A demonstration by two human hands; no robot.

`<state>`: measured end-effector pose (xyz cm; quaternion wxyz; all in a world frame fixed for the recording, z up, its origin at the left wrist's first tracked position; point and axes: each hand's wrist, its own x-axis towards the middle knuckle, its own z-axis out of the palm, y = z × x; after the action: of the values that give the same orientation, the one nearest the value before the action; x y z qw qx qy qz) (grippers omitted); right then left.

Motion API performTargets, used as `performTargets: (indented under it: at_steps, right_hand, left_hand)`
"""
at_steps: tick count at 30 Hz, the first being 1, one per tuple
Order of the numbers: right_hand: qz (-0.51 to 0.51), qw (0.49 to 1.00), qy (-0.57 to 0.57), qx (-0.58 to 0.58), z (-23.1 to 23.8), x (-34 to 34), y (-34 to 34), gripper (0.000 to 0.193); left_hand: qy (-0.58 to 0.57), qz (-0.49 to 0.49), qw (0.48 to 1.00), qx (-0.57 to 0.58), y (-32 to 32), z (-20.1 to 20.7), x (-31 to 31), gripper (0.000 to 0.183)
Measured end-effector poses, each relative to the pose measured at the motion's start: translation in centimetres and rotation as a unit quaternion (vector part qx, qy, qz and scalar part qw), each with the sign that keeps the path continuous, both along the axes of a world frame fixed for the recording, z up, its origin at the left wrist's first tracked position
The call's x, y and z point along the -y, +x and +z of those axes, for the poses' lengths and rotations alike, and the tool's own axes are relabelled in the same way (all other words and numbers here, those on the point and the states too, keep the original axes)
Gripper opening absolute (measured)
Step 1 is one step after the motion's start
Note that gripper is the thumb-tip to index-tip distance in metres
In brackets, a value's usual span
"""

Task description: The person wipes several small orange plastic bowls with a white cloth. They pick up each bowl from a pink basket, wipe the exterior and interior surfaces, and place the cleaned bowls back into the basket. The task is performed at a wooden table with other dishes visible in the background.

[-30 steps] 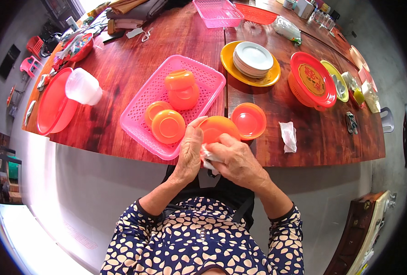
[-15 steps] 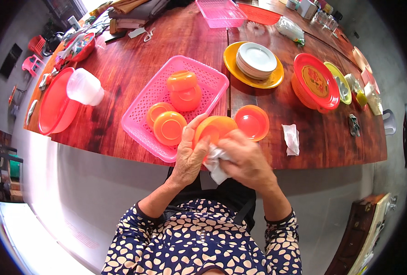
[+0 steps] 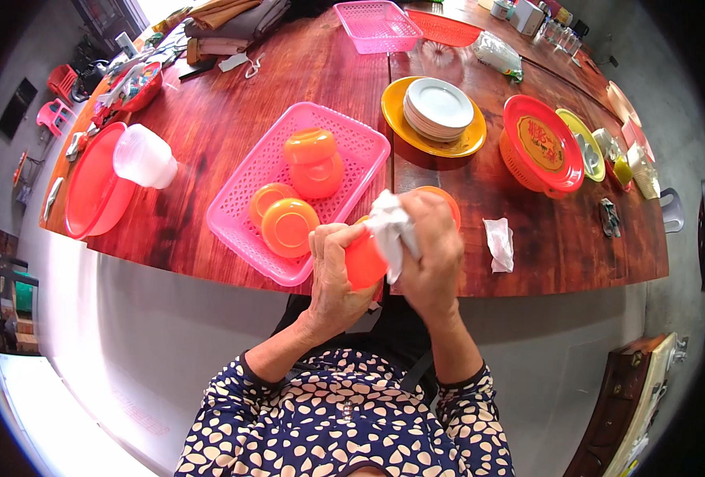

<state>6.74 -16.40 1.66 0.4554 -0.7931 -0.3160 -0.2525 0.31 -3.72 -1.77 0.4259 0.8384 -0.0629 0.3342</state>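
An orange bowl (image 3: pixel 362 258) is gripped in my left hand (image 3: pixel 333 278), its fingers wrapped round the bowl's side near the table's front edge. My right hand (image 3: pixel 432 250) clasps a crumpled white tissue (image 3: pixel 394 226) against the bowl's rim. Just behind my right hand a second orange bowl (image 3: pixel 446 203) sits on the table, mostly hidden by that hand. To the left lies a pink perforated basket (image 3: pixel 237 195), holding several upturned orange bowls (image 3: pixel 290 228), two of them stacked toward its far end.
White plates (image 3: pixel 441 103) are stacked on a yellow plate (image 3: pixel 396 119). Farther right stand a red lidded basket (image 3: pixel 519 163) and a flat tissue (image 3: pixel 499 242). At the left, a red basin (image 3: pixel 90 187) leans by clear plastic cups (image 3: pixel 142 155). A pink basket (image 3: pixel 376 32) lies far back.
The held bowl has turned in my left hand and come slightly lower. My right hand and the tissue have moved up to its rim, now covering much of the bowl on the table.
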Motion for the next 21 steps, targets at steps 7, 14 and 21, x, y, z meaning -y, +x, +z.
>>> performTargets:
  at_steps: [7,14,21]
  right_hand:
    - [0.109,0.976,0.105,-0.157,-1.0,0.4,1.1,0.040]
    - [0.089,0.985,-0.108,0.098,-0.1,-0.7,-3.4,0.037]
    - [0.093,0.981,0.071,-0.157,-1.5,0.8,1.0,0.029]
  left_hand:
    - [0.043,0.006,0.999,0.002,0.2,-0.3,-0.2,0.062]
    - [-0.055,-0.021,0.998,-0.028,-0.6,-2.8,-0.9,0.082]
    - [0.045,-0.024,0.995,0.082,-0.4,-1.3,-0.1,0.080]
